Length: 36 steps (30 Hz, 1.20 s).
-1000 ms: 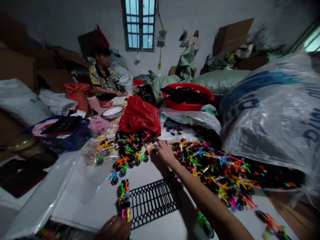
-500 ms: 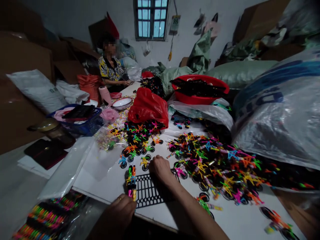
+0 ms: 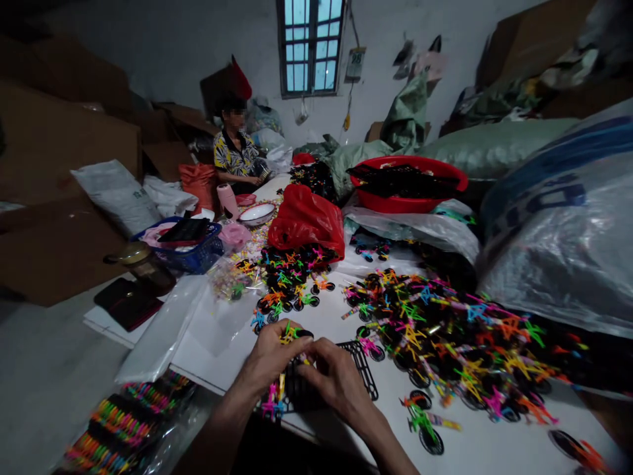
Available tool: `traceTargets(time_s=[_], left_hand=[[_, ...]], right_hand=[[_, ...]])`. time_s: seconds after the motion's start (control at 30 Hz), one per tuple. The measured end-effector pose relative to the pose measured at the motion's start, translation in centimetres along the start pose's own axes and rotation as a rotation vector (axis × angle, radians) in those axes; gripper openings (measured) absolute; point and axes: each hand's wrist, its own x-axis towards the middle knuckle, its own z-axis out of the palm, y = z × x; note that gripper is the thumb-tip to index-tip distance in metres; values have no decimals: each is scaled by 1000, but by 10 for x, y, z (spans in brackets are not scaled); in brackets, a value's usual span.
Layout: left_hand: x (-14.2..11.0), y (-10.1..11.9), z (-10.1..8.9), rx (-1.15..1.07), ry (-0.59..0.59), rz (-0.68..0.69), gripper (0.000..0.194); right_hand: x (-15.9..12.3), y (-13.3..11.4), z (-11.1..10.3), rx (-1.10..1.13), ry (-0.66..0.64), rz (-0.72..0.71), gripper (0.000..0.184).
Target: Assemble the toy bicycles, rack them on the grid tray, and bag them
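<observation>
Both my hands meet above the near part of the white table (image 3: 217,349). My left hand (image 3: 270,356) pinches a small yellow and green toy bicycle (image 3: 291,334) with dark wheels. Curled fingers of my right hand (image 3: 339,376) close on the lower part of the same toy bicycle, partly hiding it. Under the hands lies a black plastic rack (image 3: 363,363) with slots, its middle covered by my fingers. Pink and orange toy bicycles (image 3: 273,401) are set upright at the rack's left end.
A big heap of toy bicycles (image 3: 420,323) lies to the right, a smaller pile (image 3: 291,277) ahead by a red bag (image 3: 309,221). A red basin (image 3: 405,198) holds black racks. A blue basket (image 3: 192,254) stands left. A person (image 3: 237,155) sits at the far end.
Both hands have come together over the rack. My left hand rose from the rack's left end; my right hand drew back from the pile with the yellow toy bicycle. The view shifted left.
</observation>
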Motion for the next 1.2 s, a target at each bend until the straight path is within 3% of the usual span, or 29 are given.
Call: traceTargets(time_s=[0.13,0.27,0.37,0.43,0.47,0.63,0.73,0.9,1.07,1.2], left_hand=[[-13,8,9,-2,26,85,17],[-20,14,-5,119,25,174,20],[-21,4,-27,249,215,177,39],[-23,-9,-38,380,326,205,34],[-25,-16,-40,459,327,248,29],[-27,-46,-27,771,71,530,24],[-23,-52,-21,843,2,541,27],[-20,-54,-28,801,-17,525,21],[-20,-54,-28,838,19,630,21],[-22,-55,-24,873,29,687,25]], right_hand=[[-7,-6,-2,-103,-12,-61,14],[-7,-9,-2,-130,-19,-6,17],[0,4,10,-29,78,122,17],[6,21,25,52,145,178,17],[8,30,35,77,145,192,15],[17,51,73,57,113,190,10],[20,51,81,-29,107,121,8],[19,50,74,-315,-33,36,29],[23,31,74,-551,-197,77,22],[22,30,63,-528,-249,16,16]])
